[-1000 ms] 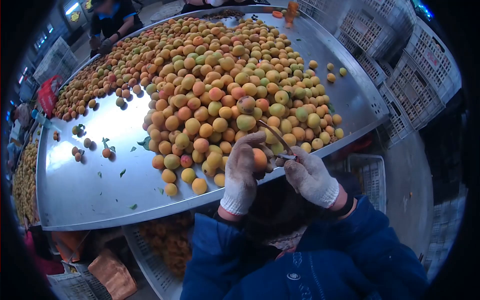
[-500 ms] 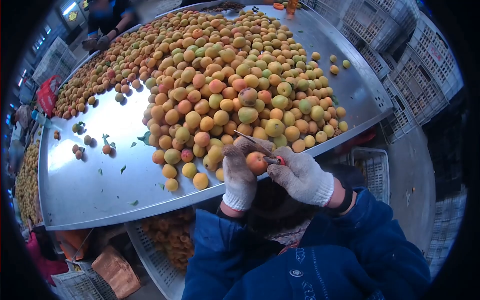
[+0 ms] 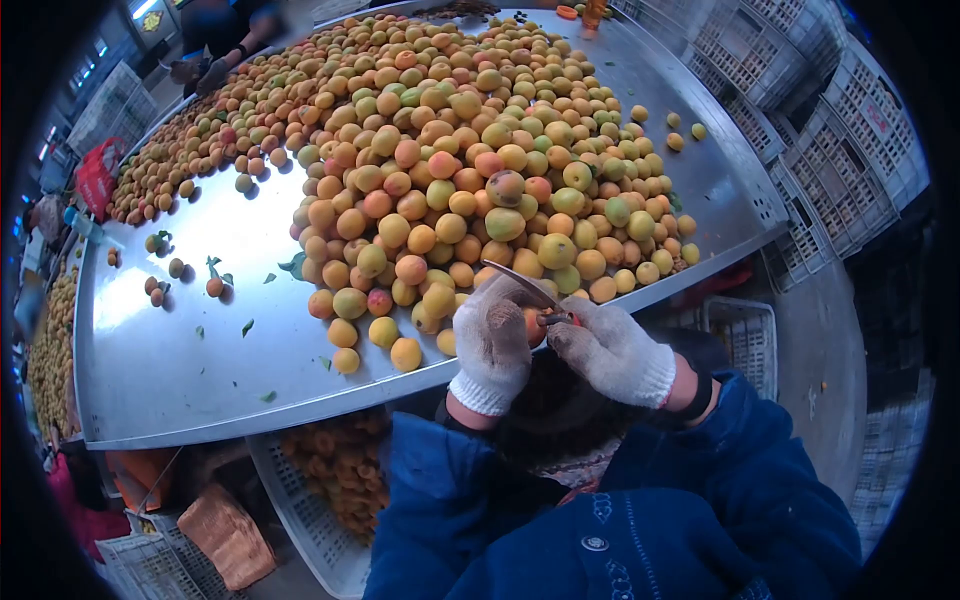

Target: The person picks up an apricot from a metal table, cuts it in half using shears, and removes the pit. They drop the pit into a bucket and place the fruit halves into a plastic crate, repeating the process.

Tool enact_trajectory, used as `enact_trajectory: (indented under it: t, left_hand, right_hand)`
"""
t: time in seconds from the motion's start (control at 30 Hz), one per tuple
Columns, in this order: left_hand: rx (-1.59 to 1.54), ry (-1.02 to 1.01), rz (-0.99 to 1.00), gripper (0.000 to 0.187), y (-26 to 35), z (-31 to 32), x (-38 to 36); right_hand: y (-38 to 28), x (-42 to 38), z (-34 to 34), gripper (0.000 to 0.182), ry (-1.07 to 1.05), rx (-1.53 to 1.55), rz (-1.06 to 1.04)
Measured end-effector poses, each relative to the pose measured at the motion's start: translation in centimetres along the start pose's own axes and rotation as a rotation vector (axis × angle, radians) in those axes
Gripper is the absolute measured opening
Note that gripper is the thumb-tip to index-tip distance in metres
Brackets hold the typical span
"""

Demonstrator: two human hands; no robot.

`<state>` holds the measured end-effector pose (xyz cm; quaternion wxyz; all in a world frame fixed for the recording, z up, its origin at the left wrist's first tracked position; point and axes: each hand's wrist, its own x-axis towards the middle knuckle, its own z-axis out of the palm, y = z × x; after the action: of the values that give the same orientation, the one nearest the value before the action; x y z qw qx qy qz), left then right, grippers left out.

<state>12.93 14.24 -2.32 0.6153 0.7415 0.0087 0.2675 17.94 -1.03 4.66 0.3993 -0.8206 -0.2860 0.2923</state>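
Note:
My left hand (image 3: 493, 338), in a stained white knit glove, is closed around an apricot (image 3: 534, 328) that it mostly hides. Gloved the same way, my right hand (image 3: 617, 348) grips a small knife (image 3: 524, 284). Its thin blade points up and to the left over the fruit, and a bit of red handle shows by the fingers. Both hands meet just over the near edge of the metal table (image 3: 190, 395). Right beyond them rises a large heap of apricots (image 3: 430, 190), yellow, orange and some greenish.
Loose apricots and leaves lie at the table's left. Below its edge stands a white crate (image 3: 290, 510) holding orange-brown fruit pieces; another crate (image 3: 742, 345) is at right. Stacked crates (image 3: 840, 150) line the right side. Another person's gloved hands (image 3: 200, 75) are at the far left edge.
My left hand has turned and now covers more of the apricot. The knife has shifted slightly on the fruit. The whole view has moved a little.

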Motion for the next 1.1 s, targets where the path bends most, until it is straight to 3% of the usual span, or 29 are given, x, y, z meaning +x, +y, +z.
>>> enact_trajectory:
  t: [0.1,0.17,0.27,0.33,0.43,0.6,0.7,0.73,0.77,0.9,0.97,1.03,1.1]
  left_hand:
    - [-0.097,0.038,-0.03,0.081,-0.3,0.5,-0.6]
    - [-0.257,0.102,-0.027,0.056,0.3,0.5,-0.7]
    - [-0.272,0.099,-0.036,0.068,0.3,0.8,-0.6]
    - [-0.304,0.092,-0.047,0.068,0.2,0.8,-0.8]
    - [-0.299,0.126,-0.146,0.066,0.1,1.0,-1.0]
    - [-0.296,0.14,-0.139,0.058,-1.1,1.2,-1.3]
    - [-0.264,0.119,-0.197,0.065,-0.4,0.6,-1.3]
    - [-0.401,0.158,-0.32,0.059,-1.1,0.9,-1.6]
    - [-0.397,0.153,-0.316,0.059,-1.2,0.9,-1.4]
    - [-0.31,0.116,-0.123,0.041,-0.9,-0.1,0.2]
    - [-0.359,0.086,-0.315,0.032,1.5,0.1,0.9]
    - [-0.477,0.034,-0.351,0.032,0.5,0.3,0.8]
    - [-0.603,0.053,-0.3,0.033,-0.1,0.4,0.9]
  right_hand:
    - [0.1,-0.2,0.3,0.027,0.006,0.01,-0.059]
    - [1.3,-0.1,1.0,0.022,0.016,0.075,-0.169]
    - [1.4,-0.3,2.1,0.021,0.042,0.17,-0.235]
    - [1.9,-0.5,2.4,0.022,0.013,0.291,-0.06]
    - [2.6,-0.1,2.5,0.023,0.008,0.241,-0.032]
    - [3.7,0.9,3.7,0.022,0.016,0.255,-0.161]
    - [3.8,1.4,3.9,0.02,0.053,0.304,-0.145]
    - [3.6,1.5,3.8,0.019,0.044,0.305,-0.108]
    - [3.2,1.6,3.4,0.019,0.049,0.309,-0.113]
    - [3.4,3.0,2.3,0.023,0.092,0.39,-0.095]
    - [1.2,3.2,0.9,0.023,0.117,0.567,0.02]
    - [0.8,3.6,1.0,0.024,0.147,0.462,-0.045]
    - [-0.4,3.2,0.7,0.029,0.031,0.497,0.098]
